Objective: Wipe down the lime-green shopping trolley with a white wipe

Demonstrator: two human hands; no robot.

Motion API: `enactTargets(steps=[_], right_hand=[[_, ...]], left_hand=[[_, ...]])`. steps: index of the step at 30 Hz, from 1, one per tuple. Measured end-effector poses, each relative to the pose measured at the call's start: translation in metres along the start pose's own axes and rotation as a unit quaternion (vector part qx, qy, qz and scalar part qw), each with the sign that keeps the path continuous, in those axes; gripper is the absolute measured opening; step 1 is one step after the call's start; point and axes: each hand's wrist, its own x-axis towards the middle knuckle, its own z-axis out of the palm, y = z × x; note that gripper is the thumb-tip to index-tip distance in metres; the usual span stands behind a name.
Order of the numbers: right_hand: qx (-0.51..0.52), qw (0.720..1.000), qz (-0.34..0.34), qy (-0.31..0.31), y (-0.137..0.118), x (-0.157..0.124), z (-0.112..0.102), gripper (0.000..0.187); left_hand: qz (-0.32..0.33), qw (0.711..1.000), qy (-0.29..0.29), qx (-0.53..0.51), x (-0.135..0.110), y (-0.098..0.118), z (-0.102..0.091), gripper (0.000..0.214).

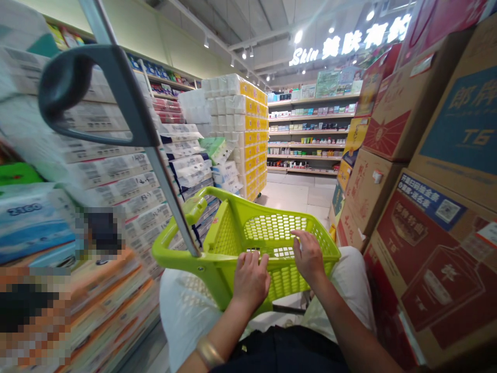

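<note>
- Gripping one lime-green plastic shopping basket (225, 233) with two bare hands, the person holds it low in front of the body.
- Left hand (250, 282): fingers clenched, curled over the near rim.
- Right hand (308, 256): fingers bent and hooked on the same rim, farther along, grasping more loosely.
- One gold bangle (209, 352) circles the left wrist.
- One grey metal handle (171, 202) rises from the basket's left corner, ending in a looped grip (77, 88).
- Packs of paper towels (128, 176), many, are stacked close on the left.
- One tall stack of yellow-labelled toilet-paper packs (236, 134) stands ahead.
- At least four cardboard cartons (430, 269) are piled on the right.
- One wall shelf unit (310, 134), about six tiers, stands beyond, beneath one lit "Skin" sign (349, 44).
</note>
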Motion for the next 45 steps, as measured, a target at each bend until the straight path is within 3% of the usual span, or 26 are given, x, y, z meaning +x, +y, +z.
enactTargets(steps=[4,11,18,21,25,28,32,35,37,42,45], right_hand=[[-0.021,0.998,-0.010,-0.050,-0.002,-0.017,0.008,0.021],[-0.044,0.998,0.014,-0.044,-0.009,-0.033,0.006,0.018],[0.020,0.993,-0.075,-0.089,-0.033,-0.038,0.008,0.021],[-0.030,0.996,-0.063,-0.056,-0.017,-0.043,0.009,0.025],[-0.119,0.992,0.026,0.028,0.007,-0.048,0.004,0.027],[-0.132,0.988,0.065,0.053,0.006,-0.047,0.004,0.028],[-0.038,0.998,-0.023,-0.036,-0.015,-0.044,0.011,0.027],[0.013,0.992,-0.091,-0.092,-0.019,-0.044,0.013,0.030],[-0.005,0.994,-0.080,-0.069,-0.012,-0.045,0.012,0.030],[-0.126,0.989,0.061,0.056,0.010,-0.047,0.005,0.026],[-0.115,0.991,0.047,0.049,0.003,-0.048,0.008,0.026]], left_hand=[[0.004,1.000,-0.001,-0.002,0.000,0.000,0.000,0.029],[0.004,1.000,-0.001,-0.001,0.000,0.000,0.000,0.030],[0.002,1.000,-0.002,-0.009,0.000,0.000,-0.001,0.030],[0.007,1.000,-0.002,-0.001,-0.001,0.000,0.000,0.030],[0.006,1.000,-0.001,-0.004,-0.001,-0.001,0.000,0.030],[0.001,1.000,-0.003,-0.013,-0.001,0.000,0.000,0.031],[-0.002,1.000,-0.008,-0.009,-0.001,0.001,-0.001,0.032],[0.001,1.000,-0.007,-0.003,0.000,0.001,-0.002,0.030],[0.006,1.000,-0.004,-0.001,0.000,0.000,-0.002,0.029],[0.007,1.000,0.004,0.002,-0.001,-0.001,0.002,0.030],[0.006,1.000,0.007,0.004,-0.001,-0.001,0.002,0.030]])
